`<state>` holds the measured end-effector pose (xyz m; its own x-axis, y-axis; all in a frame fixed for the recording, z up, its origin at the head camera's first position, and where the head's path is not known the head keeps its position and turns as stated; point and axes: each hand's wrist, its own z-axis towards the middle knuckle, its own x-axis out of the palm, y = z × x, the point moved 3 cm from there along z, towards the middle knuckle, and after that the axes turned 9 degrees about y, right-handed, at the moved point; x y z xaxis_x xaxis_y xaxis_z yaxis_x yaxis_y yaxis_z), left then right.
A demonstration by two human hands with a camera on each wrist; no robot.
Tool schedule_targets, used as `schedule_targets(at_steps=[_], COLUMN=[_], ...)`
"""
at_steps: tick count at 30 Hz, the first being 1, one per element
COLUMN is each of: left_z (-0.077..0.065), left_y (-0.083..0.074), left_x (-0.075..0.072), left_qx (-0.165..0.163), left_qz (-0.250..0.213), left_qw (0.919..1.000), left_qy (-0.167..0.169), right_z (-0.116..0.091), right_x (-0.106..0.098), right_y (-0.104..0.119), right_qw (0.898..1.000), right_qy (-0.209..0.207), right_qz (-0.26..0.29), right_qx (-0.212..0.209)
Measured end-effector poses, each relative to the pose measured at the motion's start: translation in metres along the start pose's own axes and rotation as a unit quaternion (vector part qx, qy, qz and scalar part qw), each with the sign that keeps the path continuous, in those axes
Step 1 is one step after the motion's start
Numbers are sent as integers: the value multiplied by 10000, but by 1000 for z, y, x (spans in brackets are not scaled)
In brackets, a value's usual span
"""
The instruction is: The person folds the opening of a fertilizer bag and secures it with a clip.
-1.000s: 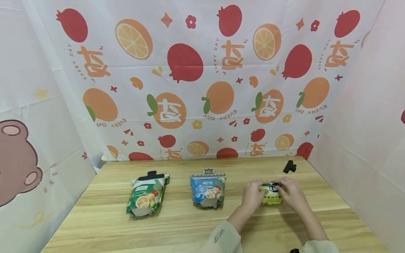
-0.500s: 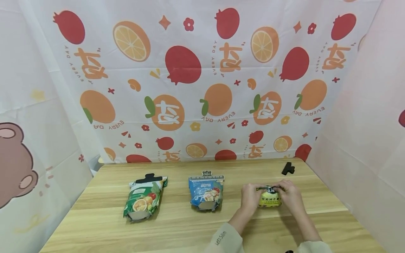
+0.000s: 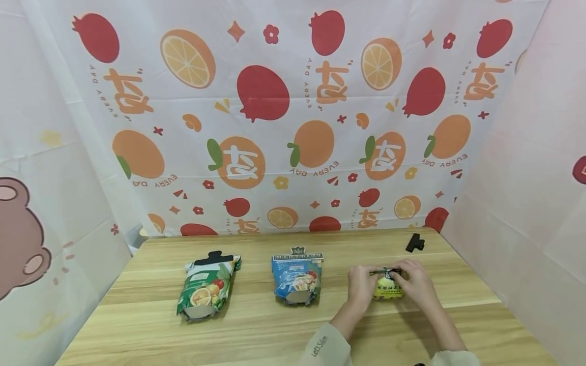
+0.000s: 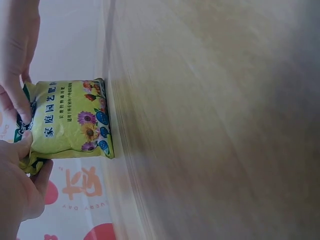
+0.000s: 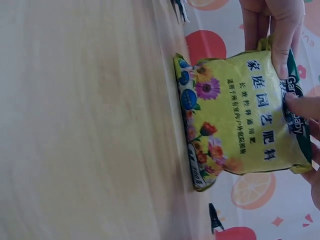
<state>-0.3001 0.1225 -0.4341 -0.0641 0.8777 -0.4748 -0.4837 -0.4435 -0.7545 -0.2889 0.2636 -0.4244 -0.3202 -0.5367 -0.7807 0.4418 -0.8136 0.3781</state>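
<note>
A small yellow fertilizer bag with printed flowers and a dark green top stands on the table at the right in the head view. My left hand pinches its top edge on the left side between thumb and fingers. At the right side of that edge, my right hand pinches it too, thumb on the front. Both wrist views show the bag's bottom edge against the tabletop and the thumbs pressing on the dark label. The fingers behind the bag are partly hidden.
A green bag closed with a black clip lies at left. Beside it is a blue bag with a ruler-patterned clip. Another black clip lies at back right. A dark object shows by the right sleeve.
Both hands have shifted their hold onto the yellow bag's top edge, and the dark label now shows less in the head view. The head view has moved slightly; the other bags stay put.
</note>
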Motion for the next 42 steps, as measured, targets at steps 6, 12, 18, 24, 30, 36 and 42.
schedule_targets(at_steps=[6,12,18,24,30,36,42], left_z=[2,2,5,5,5,5,5], left_y=[2,2,2,4,4,4,5], left_x=[0,0,0,1,2,2,1], left_qx=[-67,-153,-126,-223,-246,-333,-405], left_qz=[-81,-72,-38,87,50,-44,1], left_qw=[9999,9998,9999,9997,9997,9994,9992], left_qy=[25,89,-22,-22,15,34,56], right_z=[2,3,2,-4,-6,-4,-4], right_x=[4,5,2,-1,-6,-8,-7], right_y=[0,-1,-5,-18,-23,-24,-24], right_qw=[9989,9983,9988,9925,9853,9809,9759], right_qy=[-458,-574,-150,373,327,-104,-210], right_qz=[-51,13,399,1022,1264,1407,1663], right_qx=[13,130,256,556,1104,1342,1396])
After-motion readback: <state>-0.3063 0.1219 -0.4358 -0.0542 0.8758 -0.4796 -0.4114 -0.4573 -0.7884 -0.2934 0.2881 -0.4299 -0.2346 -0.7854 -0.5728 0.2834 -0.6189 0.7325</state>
